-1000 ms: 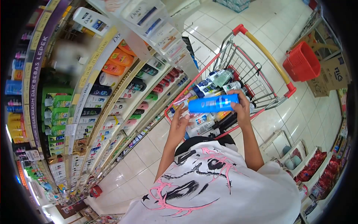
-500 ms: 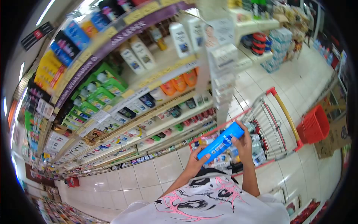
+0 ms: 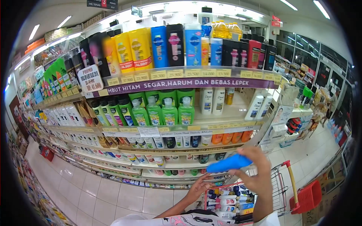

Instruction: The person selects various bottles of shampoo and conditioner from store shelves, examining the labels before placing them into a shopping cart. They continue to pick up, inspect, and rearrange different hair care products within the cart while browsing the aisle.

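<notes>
My right hand (image 3: 258, 169) grips a blue shampoo bottle (image 3: 228, 163) by one end, holding it tilted and nearly level in front of the lower shelves. Motion blurs the bottle, and its label cannot be read. Below and left of it, my left hand (image 3: 200, 186) is off the bottle with its fingers apart and nothing in them. Under my hands stands a shopping cart (image 3: 287, 175) with many bottles (image 3: 227, 202) lying inside. Similar blue bottles (image 3: 159, 47) stand on the top shelf among yellow bottles (image 3: 140, 49) and black ones.
The shelf unit (image 3: 181, 82) spans the view ahead, with green bottles (image 3: 169, 113) and white bottles (image 3: 206, 101) on its second level. To the right of the cart is a red basket (image 3: 310, 196) near cardboard boxes. A tiled floor (image 3: 109, 188) runs along the aisle.
The view has swung up and levelled toward the shelves. My left hand has let go of the blue shampoo bottle, and my right hand alone has raised it toward the shelf.
</notes>
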`<state>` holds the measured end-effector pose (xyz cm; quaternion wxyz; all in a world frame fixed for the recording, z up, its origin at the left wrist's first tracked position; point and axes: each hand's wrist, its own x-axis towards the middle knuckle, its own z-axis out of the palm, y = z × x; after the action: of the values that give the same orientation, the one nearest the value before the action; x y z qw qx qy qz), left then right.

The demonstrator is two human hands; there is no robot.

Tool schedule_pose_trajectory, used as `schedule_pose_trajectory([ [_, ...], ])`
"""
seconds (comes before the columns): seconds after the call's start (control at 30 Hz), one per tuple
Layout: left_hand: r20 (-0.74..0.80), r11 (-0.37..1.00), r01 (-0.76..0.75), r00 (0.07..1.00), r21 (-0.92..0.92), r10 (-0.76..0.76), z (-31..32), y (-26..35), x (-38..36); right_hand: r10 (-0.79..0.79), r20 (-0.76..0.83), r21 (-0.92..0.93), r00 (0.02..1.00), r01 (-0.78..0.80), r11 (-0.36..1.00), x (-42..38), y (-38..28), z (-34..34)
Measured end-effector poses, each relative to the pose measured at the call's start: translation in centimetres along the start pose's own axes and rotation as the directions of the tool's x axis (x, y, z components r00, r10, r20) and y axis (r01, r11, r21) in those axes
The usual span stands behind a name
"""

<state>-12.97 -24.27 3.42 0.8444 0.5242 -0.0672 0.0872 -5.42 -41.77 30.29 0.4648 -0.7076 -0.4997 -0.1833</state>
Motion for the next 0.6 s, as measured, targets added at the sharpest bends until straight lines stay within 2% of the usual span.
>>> schedule_pose_trajectory([
  [0.1,-0.029,0.997,0.015,0.999,0.070,-0.013,-3.1,0.3,-0.9,-0.235,-0.186,-0.075,0.954,0.225,0.972,7.2,-3.5,0.5],
  [0.17,-0.051,0.994,0.041,0.998,0.101,-0.036,-5.2,-0.2,-1.6,-0.377,-0.225,-0.163,0.898,0.347,0.924,12.3,-5.3,0.8],
  [0.2,-0.076,0.991,0.067,0.995,0.116,-0.059,-6.3,-0.4,-2.1,-0.374,-0.216,-0.051,0.902,0.372,0.927,14.8,-6.1,1.5],
  [0.33,-0.138,0.982,0.118,0.986,0.150,-0.097,-9.8,-0.4,-3.5,-0.332,-0.218,-0.102,0.917,0.317,0.943,22.1,-9.9,4.6],
  [0.4,-0.170,0.980,0.133,0.980,0.151,-0.107,-11.2,-0.3,-4.1,-0.432,-0.392,-0.239,0.812,0.363,0.900,23.8,-13.2,7.4],
  [0.43,-0.203,0.978,0.142,0.973,0.151,-0.110,-11.7,-0.1,-4.5,-0.429,-0.394,-0.239,0.813,0.360,0.902,25.4,-12.5,7.2],
  [0.5,-0.229,0.983,0.125,0.969,0.132,-0.092,-12.7,0.5,-5.2,-0.393,-0.165,-0.159,0.904,0.369,0.916,28.9,-10.4,6.6],
  [0.53,-0.254,0.988,0.101,0.965,0.113,-0.070,-13.2,0.7,-5.6,-0.391,-0.163,-0.157,0.906,0.368,0.917,29.3,-10.6,7.0],
  [0.6,-0.286,0.989,0.089,0.957,0.118,-0.052,-14.2,1.1,-6.3,-0.242,-0.107,-0.234,0.964,0.212,0.949,29.9,-11.2,7.7],
])
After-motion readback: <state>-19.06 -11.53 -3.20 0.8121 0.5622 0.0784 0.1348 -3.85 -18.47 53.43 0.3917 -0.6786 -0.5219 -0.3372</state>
